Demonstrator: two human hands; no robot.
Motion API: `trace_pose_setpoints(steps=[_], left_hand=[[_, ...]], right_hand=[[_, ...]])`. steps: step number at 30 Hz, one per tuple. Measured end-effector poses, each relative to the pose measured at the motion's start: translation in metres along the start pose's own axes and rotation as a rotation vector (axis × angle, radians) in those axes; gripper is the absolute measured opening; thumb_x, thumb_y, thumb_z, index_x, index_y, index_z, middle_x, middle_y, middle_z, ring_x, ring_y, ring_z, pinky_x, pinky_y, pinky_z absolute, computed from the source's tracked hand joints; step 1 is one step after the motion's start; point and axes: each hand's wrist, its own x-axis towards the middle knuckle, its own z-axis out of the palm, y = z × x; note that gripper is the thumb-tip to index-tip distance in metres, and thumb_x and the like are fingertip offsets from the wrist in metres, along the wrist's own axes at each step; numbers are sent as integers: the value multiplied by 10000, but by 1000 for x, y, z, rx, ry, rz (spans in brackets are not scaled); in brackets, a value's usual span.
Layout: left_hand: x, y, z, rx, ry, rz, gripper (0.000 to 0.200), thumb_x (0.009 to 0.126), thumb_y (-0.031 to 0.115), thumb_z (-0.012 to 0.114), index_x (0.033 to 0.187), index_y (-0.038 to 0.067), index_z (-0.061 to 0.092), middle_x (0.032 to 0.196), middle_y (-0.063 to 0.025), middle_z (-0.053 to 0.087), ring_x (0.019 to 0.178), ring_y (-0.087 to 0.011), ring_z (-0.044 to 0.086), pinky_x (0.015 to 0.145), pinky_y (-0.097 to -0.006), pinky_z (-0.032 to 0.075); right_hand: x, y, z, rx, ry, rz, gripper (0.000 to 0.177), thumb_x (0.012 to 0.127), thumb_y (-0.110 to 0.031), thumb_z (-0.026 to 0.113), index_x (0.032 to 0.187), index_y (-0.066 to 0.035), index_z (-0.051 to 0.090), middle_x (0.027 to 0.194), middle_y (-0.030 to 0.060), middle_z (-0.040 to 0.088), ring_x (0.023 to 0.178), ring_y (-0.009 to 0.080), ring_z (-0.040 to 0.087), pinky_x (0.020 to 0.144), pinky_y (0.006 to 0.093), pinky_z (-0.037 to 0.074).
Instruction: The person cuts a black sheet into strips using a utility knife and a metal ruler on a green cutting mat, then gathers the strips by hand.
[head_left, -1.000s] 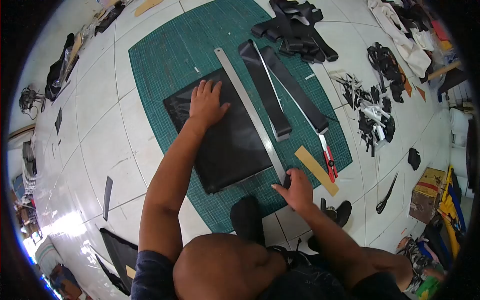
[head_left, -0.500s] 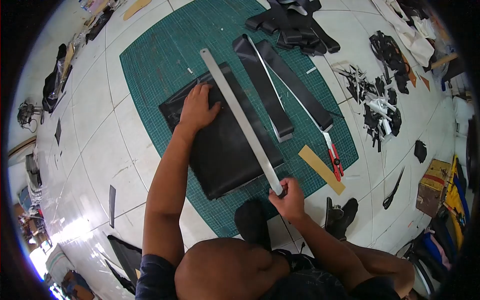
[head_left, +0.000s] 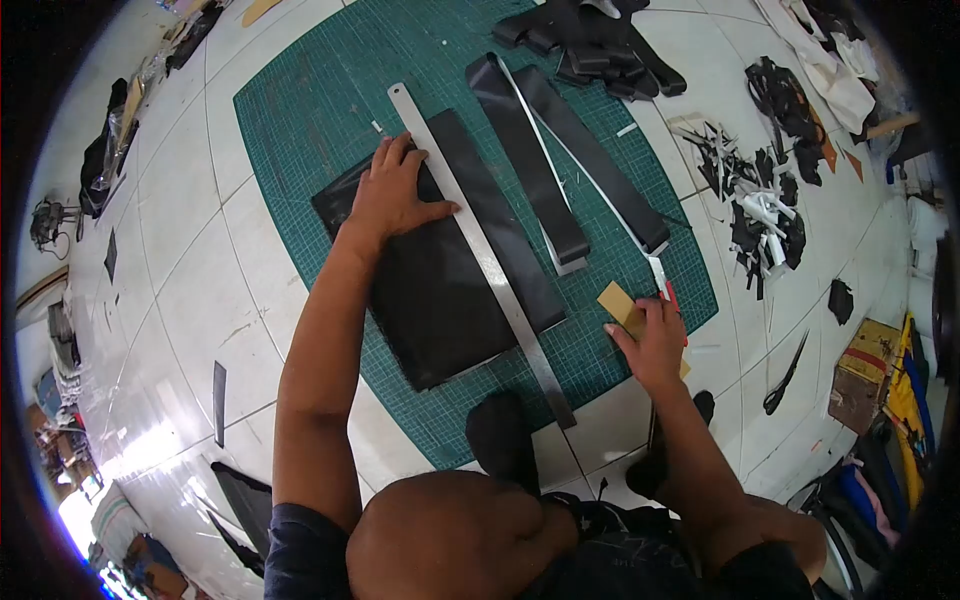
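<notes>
My left hand [head_left: 388, 195] presses with spread fingers on a folded black sheet [head_left: 435, 310], its fingertips and thumb at the edge of a long steel ruler [head_left: 490, 265]. The ruler lies slanted across the sheet, and its near end sticks out past the sheet's lower edge. My right hand [head_left: 655, 345] is over a tan strip [head_left: 622, 303] and a red-handled cutter [head_left: 671, 293], thumb and fingers apart. The hand covers most of the cutter; its pale blade points away from me. Whether the fingers touch the cutter cannot be made out.
Under the work lies a green cutting mat [head_left: 320, 90]. Folded black strips [head_left: 530, 160] lie right of the sheet, more black bands [head_left: 590, 45] beyond. Scraps [head_left: 765, 215] and black scissors [head_left: 787, 375] lie on the tiled floor. My foot [head_left: 500, 440] is at the mat's near edge.
My right hand has let go of the ruler's near end and moved right to the cutter. The ruler has shifted left on the sheet. My left hand has moved up to the ruler's edge.
</notes>
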Motion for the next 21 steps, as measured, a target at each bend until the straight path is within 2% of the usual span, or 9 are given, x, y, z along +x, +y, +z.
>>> trace_pose_setpoints(steps=[3,6,9,10,13,15,17,19,21], left_hand=[[6,0,0,85,-70,48,1051,618,580,869,1422,31,474,1581,-190,328,1498,-380,256,1194,-544,276],[9,-5,4,-3,-88,25,1123,595,569,887,1452,8,429,1577,-185,331,1495,-383,260,1209,-537,249],[6,-11,12,-133,6,51,1201,554,575,905,1477,1,395,1572,-192,330,1490,-397,263,1215,-541,232],[4,-13,14,-126,10,56,1222,545,587,904,1485,3,385,1570,-198,328,1488,-403,264,1214,-542,233],[7,-15,20,-122,32,70,1275,527,619,898,1505,7,358,1566,-217,319,1483,-419,265,1212,-548,232],[5,-15,21,-140,50,64,1295,523,637,892,1514,7,344,1565,-229,310,1480,-428,264,1211,-554,230],[3,-15,24,-129,70,61,1299,521,648,886,1514,8,345,1565,-229,309,1482,-428,259,1211,-558,224],[4,-14,26,-130,75,61,1303,518,653,883,1514,8,345,1566,-230,306,1484,-428,253,1212,-561,220],[4,-16,26,-138,63,55,1306,515,652,882,1514,6,345,1568,-229,301,1487,-426,247,1212,-563,216]], right_hand=[[8,7,-6,51,-178,33,413,813,-299,816,1033,-30,594,1056,169,588,973,338,573,859,466,451],[12,12,-9,138,-272,37,343,848,-251,793,1000,-29,580,998,139,609,884,284,604,800,416,478],[20,-24,-31,499,-505,203,251,904,-197,742,992,-31,577,912,84,614,776,189,605,720,335,489],[22,-39,-30,686,-419,125,171,943,-155,693,998,-33,586,869,39,602,744,112,585,675,276,478],[59,-71,-11,867,-378,127,157,947,-128,684,1040,-29,605,863,12,588,766,92,575,697,264,475],[101,-96,14,875,-272,111,196,938,-119,695,1097,-29,625,893,12,622,777,92,595,698,265,482],[148,-121,47,971,-192,48,213,930,-116,700,1112,-25,637,908,36,658,790,111,621,704,278,495],[195,-147,73,882,-101,-30,224,916,-127,714,1101,-21,645,878,59,684,781,137,646,706,297,510],[231,-175,84,815,-80,-9,247,897,-157,729,1083,-15,651,830,86,690,751,201,669,712,338,525]])
